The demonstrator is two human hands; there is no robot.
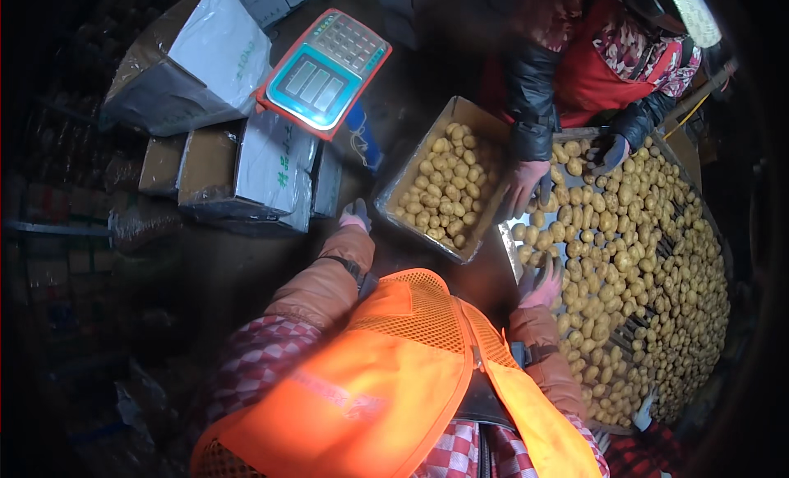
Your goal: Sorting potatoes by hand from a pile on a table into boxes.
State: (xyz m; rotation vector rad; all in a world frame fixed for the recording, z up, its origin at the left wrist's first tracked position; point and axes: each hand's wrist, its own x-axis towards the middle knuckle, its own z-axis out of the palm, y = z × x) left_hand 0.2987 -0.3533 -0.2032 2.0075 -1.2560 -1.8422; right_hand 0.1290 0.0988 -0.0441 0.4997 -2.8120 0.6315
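Orange vest (394,371) below, right hand (542,285) spreads open fingers over potatoes (641,264); left hand's (356,215) fingers unclear.

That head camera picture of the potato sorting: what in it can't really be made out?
- Left hand: only gloved fingertips show past the sleeve in the head view; whether it holds anything cannot be told.
- Right hand: blurred over the potatoes; grip unclear.
- Box of potatoes: its right edge is hidden by a co-worker's hand.
- Scale: display too small to tell.
- Left shelves: too dark.
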